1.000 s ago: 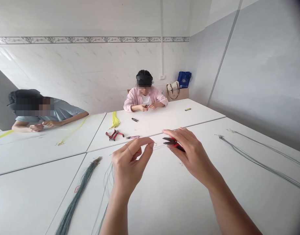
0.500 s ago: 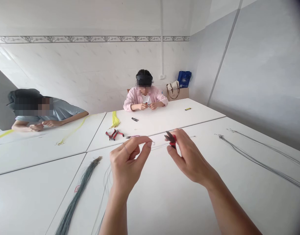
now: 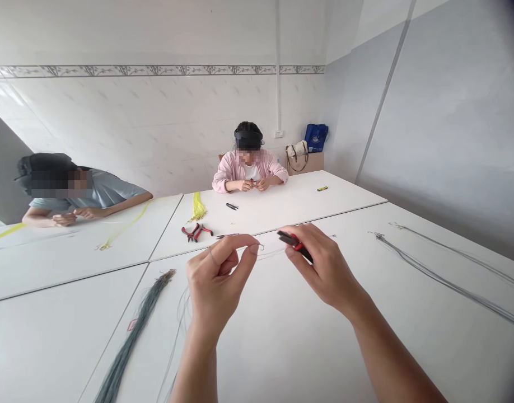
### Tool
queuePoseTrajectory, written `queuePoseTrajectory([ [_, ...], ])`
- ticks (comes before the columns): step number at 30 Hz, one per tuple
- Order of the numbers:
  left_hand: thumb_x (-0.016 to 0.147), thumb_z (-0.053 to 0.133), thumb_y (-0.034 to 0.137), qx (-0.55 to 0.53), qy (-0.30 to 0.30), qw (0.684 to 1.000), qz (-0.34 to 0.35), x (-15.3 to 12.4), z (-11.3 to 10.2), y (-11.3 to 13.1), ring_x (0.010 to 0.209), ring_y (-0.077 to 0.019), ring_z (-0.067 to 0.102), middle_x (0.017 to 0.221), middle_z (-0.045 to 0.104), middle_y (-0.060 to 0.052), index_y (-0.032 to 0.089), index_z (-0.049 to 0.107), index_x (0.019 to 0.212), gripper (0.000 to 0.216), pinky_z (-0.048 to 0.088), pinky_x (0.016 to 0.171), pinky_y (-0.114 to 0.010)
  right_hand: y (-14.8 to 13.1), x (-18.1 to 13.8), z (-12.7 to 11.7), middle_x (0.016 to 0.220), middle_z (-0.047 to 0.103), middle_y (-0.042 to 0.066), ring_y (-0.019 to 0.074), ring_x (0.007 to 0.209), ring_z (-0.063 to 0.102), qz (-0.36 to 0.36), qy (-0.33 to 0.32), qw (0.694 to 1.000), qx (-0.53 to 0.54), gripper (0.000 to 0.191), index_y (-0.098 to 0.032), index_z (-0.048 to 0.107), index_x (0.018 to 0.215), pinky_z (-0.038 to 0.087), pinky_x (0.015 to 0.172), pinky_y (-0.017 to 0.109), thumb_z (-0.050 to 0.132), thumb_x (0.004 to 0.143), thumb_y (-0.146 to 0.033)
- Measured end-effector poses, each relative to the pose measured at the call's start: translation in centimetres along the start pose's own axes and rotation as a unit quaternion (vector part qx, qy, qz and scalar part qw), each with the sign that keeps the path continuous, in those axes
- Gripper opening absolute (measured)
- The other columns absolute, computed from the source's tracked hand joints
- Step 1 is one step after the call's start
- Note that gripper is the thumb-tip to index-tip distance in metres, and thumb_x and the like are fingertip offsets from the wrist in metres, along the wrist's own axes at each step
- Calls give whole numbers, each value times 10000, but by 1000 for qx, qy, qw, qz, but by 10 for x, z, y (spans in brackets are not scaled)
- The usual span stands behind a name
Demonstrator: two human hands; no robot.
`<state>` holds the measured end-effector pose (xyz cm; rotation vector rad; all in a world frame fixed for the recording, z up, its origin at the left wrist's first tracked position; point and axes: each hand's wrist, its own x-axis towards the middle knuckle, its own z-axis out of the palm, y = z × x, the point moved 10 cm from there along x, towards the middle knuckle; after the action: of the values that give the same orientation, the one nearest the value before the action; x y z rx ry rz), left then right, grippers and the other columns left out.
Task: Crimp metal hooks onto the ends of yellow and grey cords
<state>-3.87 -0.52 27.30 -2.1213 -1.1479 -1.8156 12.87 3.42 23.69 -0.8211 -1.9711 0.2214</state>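
Observation:
My left hand (image 3: 217,274) pinches a thin grey wire (image 3: 272,254) between thumb and fingertips, with a small hooked end showing just past the fingers. My right hand (image 3: 326,266) grips small red-handled pliers (image 3: 294,242) with black jaws pointing left, close to the wire. The hands are a short way apart above the white table (image 3: 307,347). Whether the jaws are closed on the wire is hard to tell at this size.
A grey-green wire bundle (image 3: 137,319) lies at the lower left, and long grey wires (image 3: 450,282) lie at the right. Red pliers (image 3: 196,232), black pliers (image 3: 232,206) and yellow wire (image 3: 197,207) lie farther off. Two co-workers (image 3: 247,162) sit beyond the table.
My right hand has turned the pliers from jaws-up to jaws-left. Both hands have stayed about in place, and the left hand still pinches the wire.

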Motion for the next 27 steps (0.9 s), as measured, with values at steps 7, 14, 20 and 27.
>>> queuePoseTrajectory([
  [7, 873, 685, 42, 3, -7, 1000, 14, 1, 1, 4, 535, -69, 213, 628, 213, 75, 224, 685, 872, 181, 254, 502, -221, -15, 2, 2, 815, 640, 3, 176, 755, 532, -60, -3, 997, -43, 48, -210, 579, 1004, 426, 746, 323, 549, 1023, -241],
  [14, 872, 681, 55, -2, -24, 1000, 14, 1, 3, 6, 521, -73, 220, 611, 235, 77, 230, 700, 877, 176, 257, 493, -224, -12, 1, 3, 758, 617, -10, 153, 712, 510, -48, -13, 997, -56, 110, -205, 568, 919, 389, 664, 284, 552, 1019, -247],
  [20, 870, 679, 71, -3, -27, 1000, 12, 1, 3, 6, 506, -74, 231, 586, 255, 79, 226, 708, 856, 158, 254, 484, -228, -13, 0, 1, 685, 562, -29, 123, 631, 468, -46, -6, 997, -56, 220, -208, 516, 822, 340, 585, 254, 578, 1018, -288],
  [27, 878, 678, 88, -10, -41, 999, 10, 2, 6, 5, 502, -73, 227, 583, 256, 79, 222, 709, 850, 140, 245, 477, -230, -11, -1, 1, 650, 520, -42, 105, 583, 428, -42, -2, 997, -60, 275, -206, 494, 784, 317, 549, 244, 576, 1022, -318],
])
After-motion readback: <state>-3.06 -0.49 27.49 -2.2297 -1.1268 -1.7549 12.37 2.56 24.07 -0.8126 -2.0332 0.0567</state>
